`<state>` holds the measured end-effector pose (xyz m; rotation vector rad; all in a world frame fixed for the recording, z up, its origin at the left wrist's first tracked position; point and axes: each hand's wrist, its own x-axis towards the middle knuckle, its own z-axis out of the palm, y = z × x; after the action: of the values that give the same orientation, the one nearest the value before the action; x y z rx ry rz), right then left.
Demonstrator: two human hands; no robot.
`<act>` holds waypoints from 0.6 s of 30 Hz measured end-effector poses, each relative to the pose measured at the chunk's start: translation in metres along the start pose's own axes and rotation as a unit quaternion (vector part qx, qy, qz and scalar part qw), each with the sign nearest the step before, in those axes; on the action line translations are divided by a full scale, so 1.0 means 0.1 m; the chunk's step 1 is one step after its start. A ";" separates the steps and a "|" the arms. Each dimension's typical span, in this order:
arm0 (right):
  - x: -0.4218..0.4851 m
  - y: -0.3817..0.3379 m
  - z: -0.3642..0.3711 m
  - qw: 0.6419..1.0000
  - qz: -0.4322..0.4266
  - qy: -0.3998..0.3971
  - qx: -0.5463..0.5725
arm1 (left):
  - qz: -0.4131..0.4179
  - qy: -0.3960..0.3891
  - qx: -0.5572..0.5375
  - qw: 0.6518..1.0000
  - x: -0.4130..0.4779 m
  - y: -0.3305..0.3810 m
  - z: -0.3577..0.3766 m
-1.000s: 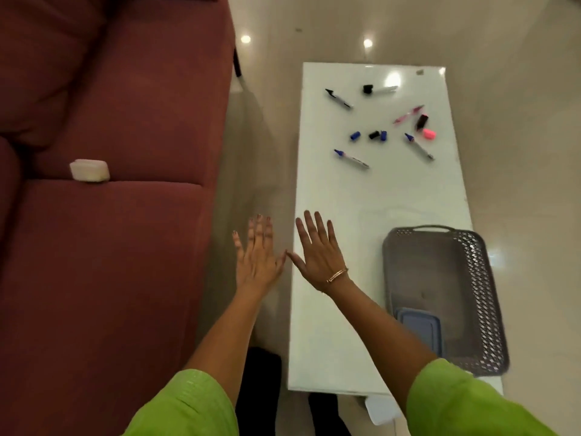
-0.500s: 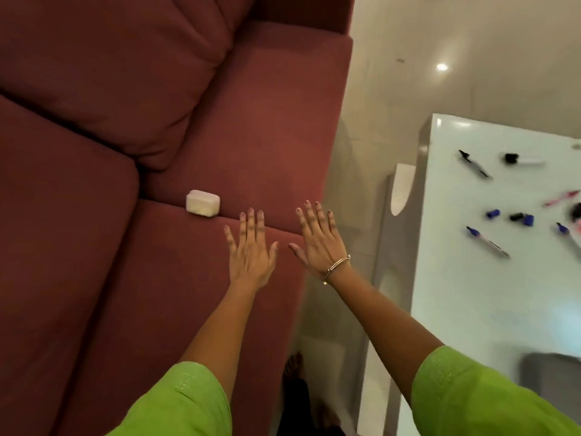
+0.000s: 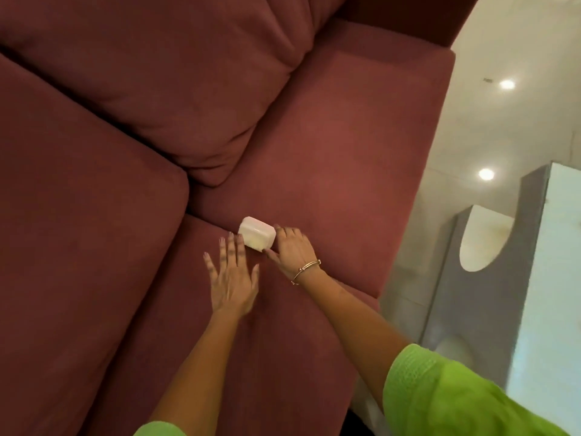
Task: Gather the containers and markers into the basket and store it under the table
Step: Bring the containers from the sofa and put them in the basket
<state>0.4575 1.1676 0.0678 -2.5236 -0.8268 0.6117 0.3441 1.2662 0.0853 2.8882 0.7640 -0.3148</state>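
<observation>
- While it sits in the crease where the seat cushion meets the backrest of the sofa, the white box looks like a small lidded plastic container, rounded at the corners, with a raised lid panel on top.
- Judging by its size and thin walls, it should be light and stiff, a hard shell that won't give under the fingers; whether anything is inside cannot be told.
- Smooth plastic like that can be a touch slippery, so the best hold is across the two long sides, thumb on the near face, fingers over the far edge, with pressure on the body rather than the lid, in case the lid pops.
- Soft upholstery under it means it may sink or tip if pushed down; a lift straight up out of the crease looks safest.
- Right hand is at the box's right end, fingers curled over the top corner and thumb stretched along the near lower edge, touching but not yet closed around it.
- Left hand lies flat and spread, fingertips just beside the box's left end, holding nothing.
- Off to the right, only the edge of the white table shows; the basket and markers are out of view.
</observation>
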 end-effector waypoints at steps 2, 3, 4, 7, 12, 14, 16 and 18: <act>0.23 -0.07 0.16 1.000 0.021 -0.002 0.019 | -0.014 0.004 0.002 1.000 0.12 -0.14 0.12; 0.31 -0.10 0.23 0.999 0.039 0.003 0.030 | -0.019 0.002 0.002 1.000 0.16 -0.19 0.17; 0.37 -0.11 0.27 0.997 0.061 0.013 0.038 | -0.021 -0.001 0.003 1.000 0.19 -0.22 0.20; 0.50 -0.13 0.38 0.993 0.105 0.039 0.044 | -0.018 -0.001 0.007 1.000 0.24 -0.30 0.28; 0.46 -0.16 0.38 0.990 0.097 0.001 0.103 | -0.010 -0.008 0.004 1.000 0.22 -0.28 0.21; 0.34 -0.14 0.32 0.980 0.112 0.017 0.164 | 0.001 -0.010 0.010 1.000 0.21 -0.22 0.14; 0.17 -0.07 0.20 0.968 0.133 0.045 0.208 | 0.019 -0.007 0.018 1.000 0.21 -0.11 0.04; -0.04 0.07 0.03 0.954 0.155 0.062 0.248 | 0.033 -0.004 0.018 0.999 0.21 0.07 -0.08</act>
<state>0.4561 1.1603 0.0626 -2.2019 -0.1920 0.6543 0.3670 1.2714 0.0885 2.9358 0.6653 -0.3364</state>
